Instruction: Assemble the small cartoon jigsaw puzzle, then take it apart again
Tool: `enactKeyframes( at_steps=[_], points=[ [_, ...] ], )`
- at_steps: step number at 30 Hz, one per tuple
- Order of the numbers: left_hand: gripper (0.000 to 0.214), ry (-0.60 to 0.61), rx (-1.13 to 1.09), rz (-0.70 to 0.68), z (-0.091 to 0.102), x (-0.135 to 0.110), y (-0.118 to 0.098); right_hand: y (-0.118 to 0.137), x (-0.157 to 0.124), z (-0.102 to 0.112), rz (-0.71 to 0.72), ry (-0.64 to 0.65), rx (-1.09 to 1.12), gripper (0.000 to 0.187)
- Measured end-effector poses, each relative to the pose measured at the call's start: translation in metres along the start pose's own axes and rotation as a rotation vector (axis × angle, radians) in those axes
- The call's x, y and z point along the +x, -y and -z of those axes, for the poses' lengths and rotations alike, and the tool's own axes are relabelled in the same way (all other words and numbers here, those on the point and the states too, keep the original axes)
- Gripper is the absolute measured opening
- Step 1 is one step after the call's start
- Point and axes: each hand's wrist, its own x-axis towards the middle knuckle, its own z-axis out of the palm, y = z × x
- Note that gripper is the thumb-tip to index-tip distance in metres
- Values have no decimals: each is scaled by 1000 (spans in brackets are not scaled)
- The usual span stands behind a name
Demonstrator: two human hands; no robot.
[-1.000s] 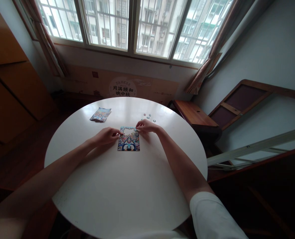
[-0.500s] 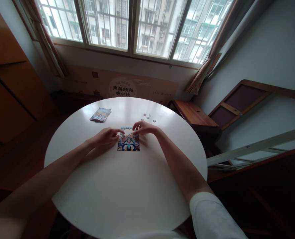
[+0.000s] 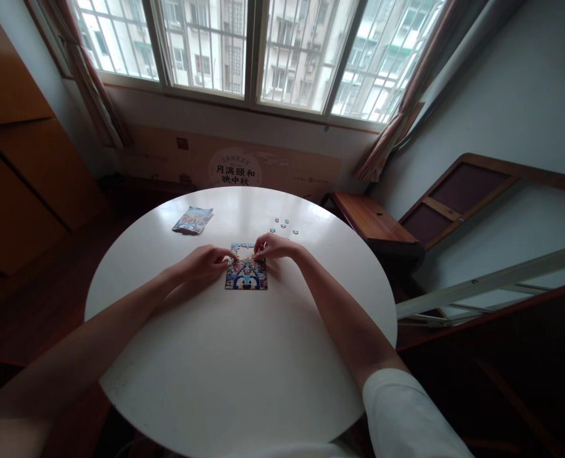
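Note:
A small colourful jigsaw puzzle point(image 3: 245, 275) lies flat near the middle of the round white table point(image 3: 225, 356). My left hand point(image 3: 205, 261) rests on the table at the puzzle's upper left edge, fingers curled and fingertips touching it. My right hand point(image 3: 272, 246) sits over the puzzle's upper right part, fingers pinched together on what looks like a small puzzle piece, too small to make out. A gap shows in the puzzle's top between the two hands.
A printed packet point(image 3: 192, 219) lies at the table's far left. Several loose puzzle pieces point(image 3: 283, 225) are scattered just beyond my right hand. A wooden bench point(image 3: 373, 222) and leaning frames stand to the right, and windows behind.
My right hand has moved left from the puzzle's top right corner to over its upper middle. My left hand has hardly shifted.

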Motion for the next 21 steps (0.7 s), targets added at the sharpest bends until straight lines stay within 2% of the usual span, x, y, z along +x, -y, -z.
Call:
enactKeyframes(
  at_steps=[10,15,21],
  points=[
    [35,-3,8,5,-1,0,2,5,-2,-2,5,-30,51,20],
    [35,5,2,12,0,1,2,5,-1,-1,62,-44,69,22],
    [35,8,-16,14,1,1,2,3,-1,1,124,-3,55,19]
  ],
)
